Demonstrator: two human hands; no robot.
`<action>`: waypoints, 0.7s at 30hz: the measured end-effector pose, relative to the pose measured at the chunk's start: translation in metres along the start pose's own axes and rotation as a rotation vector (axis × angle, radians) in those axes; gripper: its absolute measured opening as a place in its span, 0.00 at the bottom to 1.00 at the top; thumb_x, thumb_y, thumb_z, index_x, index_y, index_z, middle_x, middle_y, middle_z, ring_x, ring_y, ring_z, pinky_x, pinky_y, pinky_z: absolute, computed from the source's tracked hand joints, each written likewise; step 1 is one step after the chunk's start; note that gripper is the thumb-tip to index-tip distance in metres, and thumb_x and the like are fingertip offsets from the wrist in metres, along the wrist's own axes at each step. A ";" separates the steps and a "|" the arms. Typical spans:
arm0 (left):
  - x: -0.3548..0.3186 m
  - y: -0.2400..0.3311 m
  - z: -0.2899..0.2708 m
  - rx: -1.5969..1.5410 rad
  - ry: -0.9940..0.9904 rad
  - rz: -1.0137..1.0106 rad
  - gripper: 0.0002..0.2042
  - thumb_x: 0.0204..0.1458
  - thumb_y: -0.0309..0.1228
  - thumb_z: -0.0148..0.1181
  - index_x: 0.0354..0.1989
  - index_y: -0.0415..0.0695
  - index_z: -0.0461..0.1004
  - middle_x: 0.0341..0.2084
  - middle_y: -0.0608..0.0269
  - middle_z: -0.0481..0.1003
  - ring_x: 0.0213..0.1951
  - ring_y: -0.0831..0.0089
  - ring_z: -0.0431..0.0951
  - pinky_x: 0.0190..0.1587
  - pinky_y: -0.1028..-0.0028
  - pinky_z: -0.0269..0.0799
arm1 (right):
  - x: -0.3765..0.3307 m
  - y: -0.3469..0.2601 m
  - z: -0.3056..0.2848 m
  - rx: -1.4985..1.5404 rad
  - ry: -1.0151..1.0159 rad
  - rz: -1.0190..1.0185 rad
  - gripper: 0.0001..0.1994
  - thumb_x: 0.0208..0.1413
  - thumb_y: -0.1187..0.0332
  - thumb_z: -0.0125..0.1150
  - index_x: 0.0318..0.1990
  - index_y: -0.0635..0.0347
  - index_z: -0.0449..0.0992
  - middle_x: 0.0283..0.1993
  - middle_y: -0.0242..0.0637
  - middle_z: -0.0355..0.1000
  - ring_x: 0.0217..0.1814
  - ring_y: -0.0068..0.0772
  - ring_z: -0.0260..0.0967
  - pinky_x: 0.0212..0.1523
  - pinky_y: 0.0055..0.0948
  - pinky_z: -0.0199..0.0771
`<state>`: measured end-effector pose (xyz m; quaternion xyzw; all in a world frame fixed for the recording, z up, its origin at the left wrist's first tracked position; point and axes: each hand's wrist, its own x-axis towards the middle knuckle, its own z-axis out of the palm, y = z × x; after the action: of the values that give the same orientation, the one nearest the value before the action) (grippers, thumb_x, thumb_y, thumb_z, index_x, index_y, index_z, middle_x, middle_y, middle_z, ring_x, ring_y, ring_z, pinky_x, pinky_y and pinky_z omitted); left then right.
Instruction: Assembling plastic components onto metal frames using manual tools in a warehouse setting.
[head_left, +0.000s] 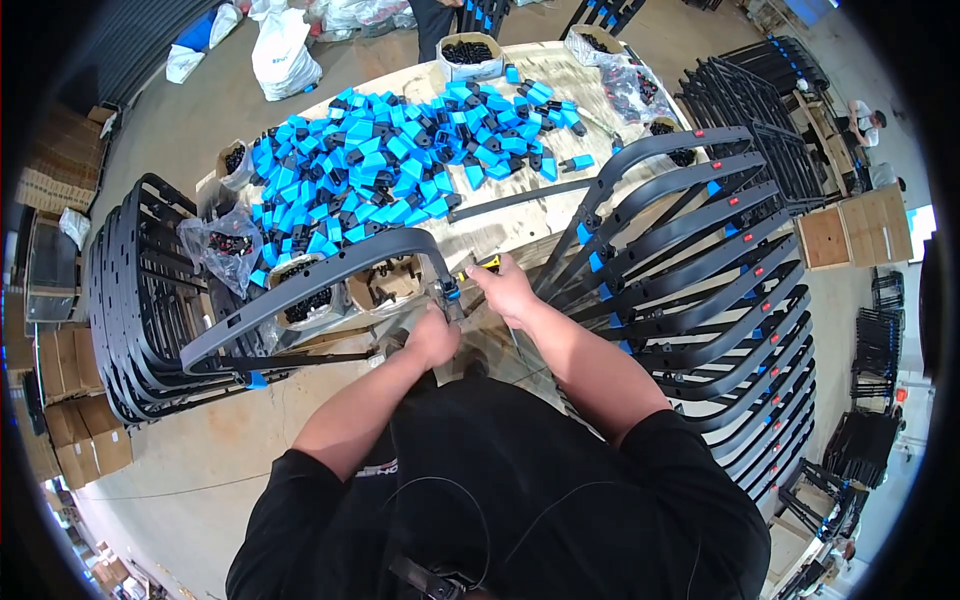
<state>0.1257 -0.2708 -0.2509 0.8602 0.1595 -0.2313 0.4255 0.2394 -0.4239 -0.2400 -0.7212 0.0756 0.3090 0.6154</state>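
Closest in, both hands are working one corner of a curved black plastic frame (330,270) that lies across the near edge of the plywood table (520,225). The left hand (432,338) is clamped around the frame's end right where a small blue clip (452,293) sits, and the right hand (507,288) is closed on a yellow-handled tool (484,264) pointed at that same spot. Looks to me like the fastening step, clip getting fixed onto the frame end. The next move probably needs the frame held dead steady while the tool bears in. Just past the hands are small cardboard tubs of black fittings (385,285), then a big heap of blue-and-black clips (400,150). Finished frames stack up on the right (690,260), bare ones on the left (140,300).
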 end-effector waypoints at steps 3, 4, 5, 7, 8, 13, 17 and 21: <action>0.001 0.008 -0.012 -0.232 -0.274 -0.089 0.18 0.53 0.33 0.60 0.42 0.25 0.73 0.34 0.34 0.79 0.33 0.45 0.83 0.46 0.57 0.78 | -0.011 -0.008 -0.002 0.036 0.005 0.031 0.23 0.57 0.63 0.70 0.51 0.70 0.69 0.42 0.42 0.76 0.42 0.30 0.70 0.43 0.33 0.73; -0.002 0.013 -0.013 -0.230 -0.277 -0.090 0.18 0.53 0.33 0.60 0.42 0.25 0.73 0.34 0.34 0.79 0.33 0.45 0.83 0.46 0.57 0.78 | -0.015 -0.009 -0.002 0.060 -0.006 0.062 0.23 0.58 0.62 0.70 0.51 0.70 0.69 0.41 0.42 0.75 0.41 0.30 0.70 0.42 0.33 0.73; -0.005 0.019 -0.013 -0.458 -0.331 -0.143 0.17 0.53 0.32 0.61 0.44 0.28 0.73 0.35 0.42 0.80 0.33 0.56 0.84 0.40 0.62 0.80 | -0.010 0.001 -0.003 0.059 0.034 0.006 0.21 0.58 0.63 0.69 0.49 0.70 0.70 0.41 0.41 0.75 0.39 0.29 0.69 0.41 0.33 0.73; -0.002 0.014 -0.012 -0.557 -0.354 -0.145 0.17 0.55 0.32 0.60 0.47 0.30 0.70 0.37 0.43 0.80 0.33 0.60 0.85 0.37 0.62 0.82 | -0.009 0.000 -0.004 0.036 0.015 0.008 0.21 0.58 0.62 0.69 0.49 0.70 0.71 0.40 0.42 0.75 0.39 0.30 0.70 0.41 0.33 0.73; 0.004 -0.001 -0.006 -0.557 -0.345 -0.146 0.17 0.55 0.32 0.60 0.47 0.30 0.70 0.37 0.43 0.80 0.33 0.60 0.85 0.37 0.62 0.82 | -0.007 -0.001 -0.003 0.008 -0.003 0.012 0.22 0.58 0.61 0.69 0.48 0.71 0.71 0.40 0.43 0.76 0.38 0.31 0.71 0.40 0.34 0.73; 0.022 -0.009 0.014 0.128 0.131 -0.065 0.25 0.58 0.35 0.57 0.57 0.28 0.61 0.39 0.29 0.78 0.44 0.38 0.80 0.51 0.53 0.75 | 0.005 -0.001 -0.001 -0.108 0.034 0.014 0.19 0.59 0.61 0.68 0.45 0.65 0.66 0.26 0.31 0.66 0.19 0.21 0.58 0.15 0.28 0.55; 0.013 0.002 0.006 0.188 0.104 -0.079 0.23 0.59 0.39 0.56 0.53 0.29 0.69 0.42 0.32 0.78 0.47 0.41 0.79 0.53 0.53 0.74 | -0.003 -0.012 -0.001 -0.096 0.040 0.090 0.18 0.59 0.62 0.68 0.45 0.65 0.67 0.25 0.31 0.65 0.18 0.22 0.57 0.14 0.29 0.54; -0.007 0.021 -0.021 -0.045 -0.239 -0.052 0.22 0.60 0.44 0.55 0.44 0.32 0.77 0.44 0.33 0.78 0.50 0.42 0.78 0.55 0.53 0.73 | -0.004 -0.011 -0.002 -0.119 0.077 0.095 0.26 0.55 0.60 0.71 0.49 0.74 0.70 0.38 0.48 0.76 0.32 0.37 0.73 0.31 0.39 0.73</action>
<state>0.1353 -0.2668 -0.2219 0.8124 0.1349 -0.3396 0.4544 0.2420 -0.4239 -0.2280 -0.7634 0.1151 0.3137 0.5528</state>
